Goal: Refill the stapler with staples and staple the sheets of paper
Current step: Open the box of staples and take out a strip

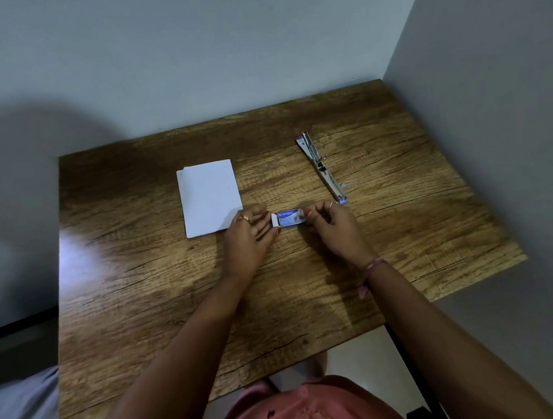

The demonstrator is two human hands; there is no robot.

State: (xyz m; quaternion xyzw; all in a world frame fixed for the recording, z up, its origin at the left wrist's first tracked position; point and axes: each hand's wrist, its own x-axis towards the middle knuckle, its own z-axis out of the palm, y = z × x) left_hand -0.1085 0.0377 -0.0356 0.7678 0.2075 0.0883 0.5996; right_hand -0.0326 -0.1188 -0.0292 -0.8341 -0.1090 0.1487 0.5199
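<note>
A small blue and white staple box lies on the wooden table between my two hands. My left hand touches its left end, where a white flap or inner tray sticks out. My right hand pinches its right end with thumb and fingertips. A stack of white paper sheets lies just left of my left hand. The metal stapler lies swung fully open and flat on the table, to the right and beyond my right hand.
Grey walls close off the table at the back and on the right. The table's near edge is by my lap. A dark ledge and grey surface lie to the left of the table.
</note>
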